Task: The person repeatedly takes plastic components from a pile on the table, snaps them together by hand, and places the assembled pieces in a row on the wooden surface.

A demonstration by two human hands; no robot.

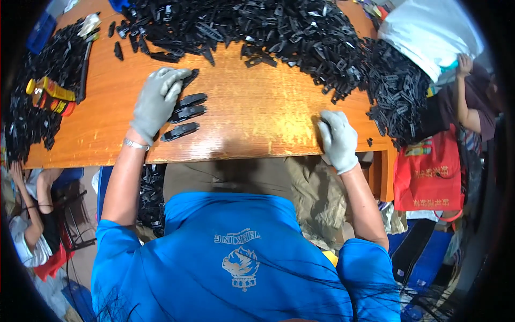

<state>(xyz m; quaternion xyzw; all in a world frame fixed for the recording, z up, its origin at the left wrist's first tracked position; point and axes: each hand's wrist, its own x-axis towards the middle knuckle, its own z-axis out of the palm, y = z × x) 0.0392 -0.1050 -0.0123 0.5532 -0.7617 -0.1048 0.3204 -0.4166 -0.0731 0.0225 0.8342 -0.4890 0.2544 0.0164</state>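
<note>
My left hand (156, 102), in a pale grey glove, is closed with its fingertips on a black plastic clip (191, 77) at the top of a short column. Below that clip, several more black clips (186, 112) lie side by side on the wooden table, close by the glove's edge. My right hand (339, 138), gloved too, rests at the table's front edge on the right with its fingers curled in. A dark bit shows by its thumb, but I cannot make out what it is.
A large heap of black clips (300, 32) spreads along the table's (257, 107) far side, with another pile (32, 91) at left. A yellow-capped bottle (51, 96) lies there. At right are a white bag (429, 32), a red bag (429, 172) and another person's arm (465, 96).
</note>
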